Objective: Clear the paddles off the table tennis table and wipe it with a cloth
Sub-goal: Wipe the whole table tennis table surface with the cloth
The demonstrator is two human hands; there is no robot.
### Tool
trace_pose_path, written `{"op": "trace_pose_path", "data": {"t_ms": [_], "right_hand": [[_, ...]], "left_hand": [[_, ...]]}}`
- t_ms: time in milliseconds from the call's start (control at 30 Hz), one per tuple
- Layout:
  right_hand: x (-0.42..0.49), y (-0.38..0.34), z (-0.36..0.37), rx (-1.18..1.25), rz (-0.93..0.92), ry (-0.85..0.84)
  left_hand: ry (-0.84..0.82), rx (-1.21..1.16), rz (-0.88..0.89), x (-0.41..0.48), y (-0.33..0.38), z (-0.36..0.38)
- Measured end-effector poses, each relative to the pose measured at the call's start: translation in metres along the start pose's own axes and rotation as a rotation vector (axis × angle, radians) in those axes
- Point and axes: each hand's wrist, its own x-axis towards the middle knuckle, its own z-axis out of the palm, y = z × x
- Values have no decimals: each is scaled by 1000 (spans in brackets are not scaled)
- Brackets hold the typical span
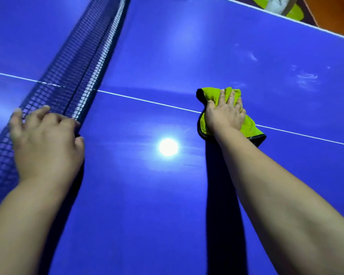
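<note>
Blur smears the net [81,62] where it runs up and away at the left, and we cannot make out how it is fixed to the desk [139,205]. Beyond the far desk edge at the upper right we see only a cut-off patch of yellow-green and white [274,6] that we cannot identify. A bright lamp reflection [168,147] washes out a spot of the blue surface between our arms.

Our right hand [225,114] lies palm-down on the cloth [207,93], fingers [231,97] spread flat and pressing it onto the desk, covering its middle. The cloth is yellow-green with a dark border, bunched, lying across the white centre line [147,101]; its long axis runs from upper left to lower right, one end poking out past the fingertips, the other beside the wrist. Pale smudges [306,78] mark the surface to its right.

Our left hand [46,139] rests at the net's top edge, fingers loosely curled over the mesh; whether they grip it we cannot tell.
</note>
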Motion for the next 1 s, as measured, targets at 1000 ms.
{"op": "trace_pose_path", "data": {"t_ms": [1000], "right_hand": [[-236,-190,22,-57,-1055,-113]], "left_hand": [[35,160,82,-117,-97,-53]]}}
